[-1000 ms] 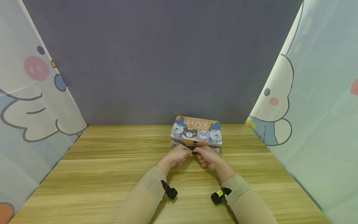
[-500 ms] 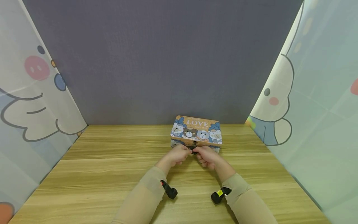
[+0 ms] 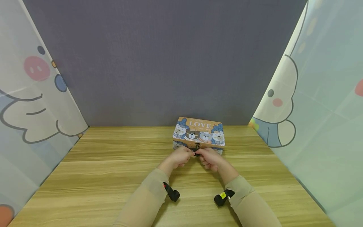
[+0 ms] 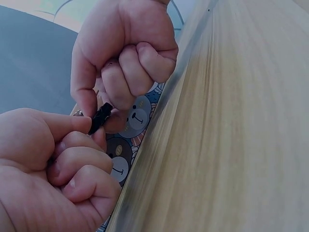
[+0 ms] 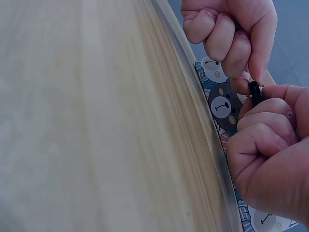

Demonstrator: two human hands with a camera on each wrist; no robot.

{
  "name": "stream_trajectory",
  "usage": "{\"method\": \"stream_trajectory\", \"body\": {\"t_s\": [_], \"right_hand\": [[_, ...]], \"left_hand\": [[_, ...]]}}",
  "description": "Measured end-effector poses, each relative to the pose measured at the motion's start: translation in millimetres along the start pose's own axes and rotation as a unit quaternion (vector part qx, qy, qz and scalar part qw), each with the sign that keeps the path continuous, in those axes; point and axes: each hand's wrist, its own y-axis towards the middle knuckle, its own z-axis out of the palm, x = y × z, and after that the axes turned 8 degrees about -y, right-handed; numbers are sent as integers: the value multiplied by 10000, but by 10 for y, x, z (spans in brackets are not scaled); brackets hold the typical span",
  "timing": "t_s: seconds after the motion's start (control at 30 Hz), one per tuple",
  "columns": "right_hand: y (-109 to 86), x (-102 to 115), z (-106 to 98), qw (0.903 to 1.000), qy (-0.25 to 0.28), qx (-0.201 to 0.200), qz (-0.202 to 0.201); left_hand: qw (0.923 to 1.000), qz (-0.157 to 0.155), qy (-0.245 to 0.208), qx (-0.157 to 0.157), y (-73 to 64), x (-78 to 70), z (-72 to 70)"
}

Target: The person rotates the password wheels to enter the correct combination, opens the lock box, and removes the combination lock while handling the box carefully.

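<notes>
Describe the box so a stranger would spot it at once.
Find the far edge of the wooden table, by the dark panel. Just right of centre, beyond the left hand and right hand, sits a closed box. Unlike the cartoon walls, its lid reads LOVE above four bear faces.

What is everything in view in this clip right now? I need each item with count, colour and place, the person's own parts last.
box: one, orange lid with bears and "LOVE", far side of the table
clasp: one, dark, front of the box
black piece: one, black, at the box front between the hands
table: one, light wood grain, under the box
back panel: one, dark grey, behind the table
side panels: two, pale with cartoon prints, left and right
wrist cameras: two, black, one at each cuff
sleeves: two, beige, on the forearms
left hand: one, bare, pinching the black piece
right hand: one, bare, pinching the black piece
</notes>
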Motion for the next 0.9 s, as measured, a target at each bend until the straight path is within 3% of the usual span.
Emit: {"method": "stream_trajectory", "body": {"t_s": [0.6,0.9], "right_hand": [[-94,7,-109,9992,402,68,-39],[-126,-25,-165,9997,225,-64,-3]], "left_hand": [[9999,48,-29,-91,35,42,0],[9999,43,-83,-69,23,35,-9]]}}
